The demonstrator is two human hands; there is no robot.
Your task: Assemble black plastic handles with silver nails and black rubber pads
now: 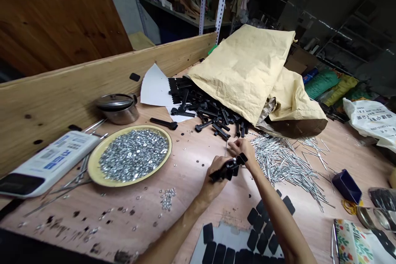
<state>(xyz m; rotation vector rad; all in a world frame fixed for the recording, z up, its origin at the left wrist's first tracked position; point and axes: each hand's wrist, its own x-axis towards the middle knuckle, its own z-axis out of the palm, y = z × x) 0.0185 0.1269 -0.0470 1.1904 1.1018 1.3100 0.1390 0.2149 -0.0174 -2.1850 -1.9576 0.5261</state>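
Observation:
My left hand is closed around several black plastic parts bunched together at the middle of the table. Just beyond it, my right hand pinches a thin metal rod, which stands nearly upright by the left hand's fingers. To the right of my right hand lies a loose heap of similar metal rods. A pile of black plastic parts with long flat stems spreads beyond both hands. Further left, a yellow dish holds many small metal washers. A small cluster of washers lies on the tabletop.
A large paper sack rests behind the black parts. A lidded metal pot and a long white box stand left, along the wooden board. Black rounded pads lie near me; a dark blue tray sits right.

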